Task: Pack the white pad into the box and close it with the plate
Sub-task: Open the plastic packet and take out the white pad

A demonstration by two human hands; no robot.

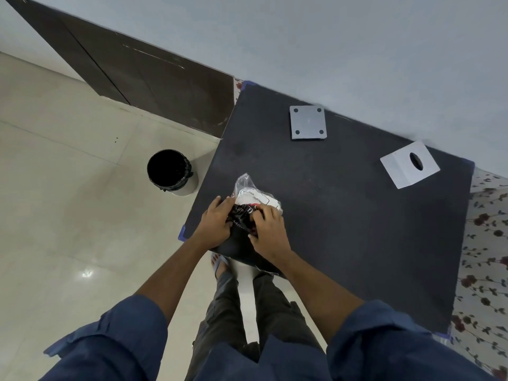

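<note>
A white pad in a clear plastic wrapper [251, 195] lies near the front left corner of the black table [343, 229]. Both hands press on it and on a black crinkled packet [242, 214] at its near end. My left hand [215, 222] grips the packet's left side and my right hand [268, 229] grips its right side. A grey square plate [308, 122] with four corner holes lies flat at the far edge. A white box piece with an oval slot [409, 165] lies at the far right.
A black-lined waste bin [170, 171] stands on the tiled floor left of the table. A dark wooden panel [143, 70] leans along the wall behind it. A floral cloth [486, 243] shows beyond the table's right edge. My legs stand at the table's front edge.
</note>
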